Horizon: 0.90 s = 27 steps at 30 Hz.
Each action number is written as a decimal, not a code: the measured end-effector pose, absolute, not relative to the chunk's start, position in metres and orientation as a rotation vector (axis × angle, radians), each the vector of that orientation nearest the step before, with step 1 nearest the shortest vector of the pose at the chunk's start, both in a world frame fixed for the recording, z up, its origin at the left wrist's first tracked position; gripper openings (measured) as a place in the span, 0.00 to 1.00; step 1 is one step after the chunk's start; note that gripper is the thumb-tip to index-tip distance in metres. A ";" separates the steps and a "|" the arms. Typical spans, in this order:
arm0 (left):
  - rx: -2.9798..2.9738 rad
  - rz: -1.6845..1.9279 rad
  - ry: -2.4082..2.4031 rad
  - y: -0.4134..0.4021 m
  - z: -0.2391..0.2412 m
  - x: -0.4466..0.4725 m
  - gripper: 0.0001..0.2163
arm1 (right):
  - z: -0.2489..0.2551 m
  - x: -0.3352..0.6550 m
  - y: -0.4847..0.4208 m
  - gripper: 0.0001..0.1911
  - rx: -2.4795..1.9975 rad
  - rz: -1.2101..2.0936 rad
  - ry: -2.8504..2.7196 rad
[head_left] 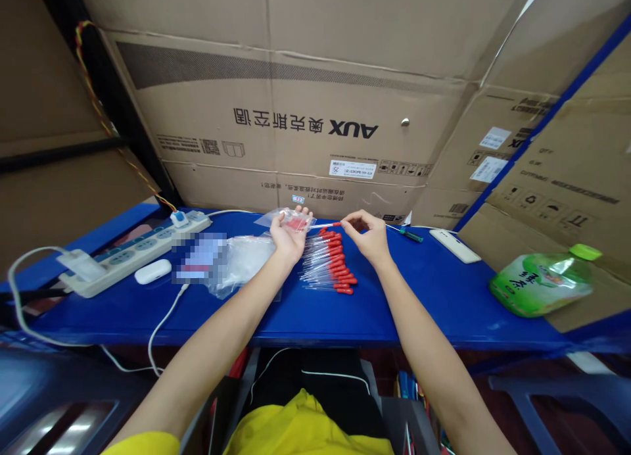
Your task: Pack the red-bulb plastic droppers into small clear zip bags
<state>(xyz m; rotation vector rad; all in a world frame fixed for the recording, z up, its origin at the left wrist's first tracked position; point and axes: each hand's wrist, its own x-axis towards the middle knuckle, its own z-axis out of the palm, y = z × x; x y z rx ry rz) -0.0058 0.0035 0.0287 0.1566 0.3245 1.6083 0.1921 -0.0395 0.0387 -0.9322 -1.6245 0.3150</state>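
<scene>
My left hand (290,238), palm up, holds a small clear plastic bag (269,219) with red pieces showing through it. My right hand (367,237) pinches the red bulb of a thin clear dropper (323,225). The dropper's tube points left toward the bag; whether its tip is inside the bag I cannot tell. Between and below my hands lies a stack of several red-bulbed droppers (325,261), side by side with their bulbs to the right. Left of my left forearm lie more clear plastic bags (244,261), flat on the blue table (320,320).
A white power strip (133,251), a plugged-in charger (83,264) and a white earphone case (152,271) are on the left. To the right are a green screwdriver (411,234), a white phone (454,245) and a green bottle (542,281) lying tilted. Cardboard (296,80) walls the back.
</scene>
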 end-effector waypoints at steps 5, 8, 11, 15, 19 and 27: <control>0.195 1.596 0.343 -0.001 0.026 0.001 0.05 | 0.033 0.176 -0.041 0.15 -0.913 0.342 -1.665; 0.236 1.578 0.342 -0.004 0.023 0.006 0.06 | 0.028 0.165 -0.042 0.14 -0.894 0.349 -1.724; 0.286 1.557 0.332 -0.008 0.021 0.011 0.07 | 0.021 0.155 -0.042 0.09 -0.855 0.372 -1.813; 0.311 1.534 0.339 -0.014 0.019 0.018 0.09 | 0.014 0.148 -0.040 0.07 -0.847 0.383 -1.870; 0.327 1.485 0.355 -0.021 0.019 0.024 0.13 | 0.011 0.147 -0.039 0.04 -0.882 0.373 -1.836; 0.300 1.460 0.390 -0.027 0.027 0.026 0.16 | 0.013 0.149 -0.038 0.04 -0.819 0.275 -1.857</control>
